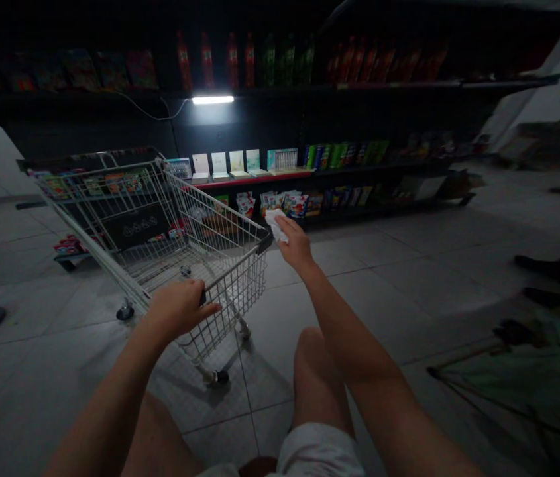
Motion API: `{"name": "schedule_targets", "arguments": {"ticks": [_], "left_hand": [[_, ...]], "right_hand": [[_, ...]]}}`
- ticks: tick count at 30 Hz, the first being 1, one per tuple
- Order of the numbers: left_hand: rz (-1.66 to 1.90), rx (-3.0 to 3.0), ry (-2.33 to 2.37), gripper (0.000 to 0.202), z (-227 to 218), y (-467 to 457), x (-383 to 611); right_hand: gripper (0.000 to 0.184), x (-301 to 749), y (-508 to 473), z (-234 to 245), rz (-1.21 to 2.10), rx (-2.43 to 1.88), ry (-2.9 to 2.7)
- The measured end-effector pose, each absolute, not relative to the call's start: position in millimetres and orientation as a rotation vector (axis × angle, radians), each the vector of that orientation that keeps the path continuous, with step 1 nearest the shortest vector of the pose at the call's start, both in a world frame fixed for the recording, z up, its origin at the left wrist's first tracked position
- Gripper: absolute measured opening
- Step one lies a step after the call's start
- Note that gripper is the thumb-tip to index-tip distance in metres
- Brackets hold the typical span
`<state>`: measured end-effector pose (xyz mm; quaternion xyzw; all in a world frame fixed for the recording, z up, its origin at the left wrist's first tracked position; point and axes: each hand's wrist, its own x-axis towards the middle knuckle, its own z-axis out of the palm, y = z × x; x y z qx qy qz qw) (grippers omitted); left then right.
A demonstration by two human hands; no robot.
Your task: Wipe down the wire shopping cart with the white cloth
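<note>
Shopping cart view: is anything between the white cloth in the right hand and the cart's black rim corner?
Nothing visible stands in the way. The white cloth, held in the right hand, sits right beside the black rim corner of the wire shopping cart. I cannot tell whether they touch.

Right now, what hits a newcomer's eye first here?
The bright tube light on the dark shelving stands out first, with red bottles above it and packets lower down. At centre-left sits a wire shopping cart, with the left hand on its handle. Just right of the cart, the right hand holds up a crumpled white tissue.
</note>
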<state>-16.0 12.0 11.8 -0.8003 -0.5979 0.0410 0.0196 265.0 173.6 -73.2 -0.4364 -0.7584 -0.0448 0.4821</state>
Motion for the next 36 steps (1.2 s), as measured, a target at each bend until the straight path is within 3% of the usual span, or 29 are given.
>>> {"name": "schedule_targets", "arguments": {"ticks": [6, 11, 16, 21, 26, 29, 33, 36], "left_hand": [[0.125, -2.319, -1.880, 0.050, 8.9, 32.1, 34.5], [-0.031, -2.240, -1.838, 0.039, -7.6, 47.5, 47.8], [-0.019, -2.264, -1.768, 0.038, -12.3, 45.6, 37.6], [0.017, -2.255, -1.760, 0.040, -9.7, 32.0, 25.8], [0.071, -2.262, -1.784, 0.043, -7.5, 14.2, 10.3], [0.111, -2.245, -1.790, 0.047, -5.4, 3.7, -3.3], [0.167, -2.216, -1.854, 0.057, 2.3, -8.5, -20.1], [0.129, -2.199, -1.942, 0.065, 8.1, -11.9, -18.9]], "right_hand": [[0.076, 224.5, 152.6, -115.4, -0.087, -0.885, -1.971], [0.076, 250.9, 165.3, -106.8, -0.094, -0.823, -2.113], [0.071, 246.0, 183.1, -108.8, -0.055, -1.011, -1.816], [0.081, 188.8, 145.9, -173.2, -0.033, -1.106, -1.544], [0.065, 168.9, 101.6, -240.9, 0.027, -1.071, -1.618], [0.056, 185.3, 84.7, -224.7, 0.048, -0.972, -1.549], [0.058, 207.4, 78.3, -157.5, -0.050, -0.875, -1.430], [0.061, 203.8, 79.8, -134.1, -0.114, -0.792, -1.581]]}}
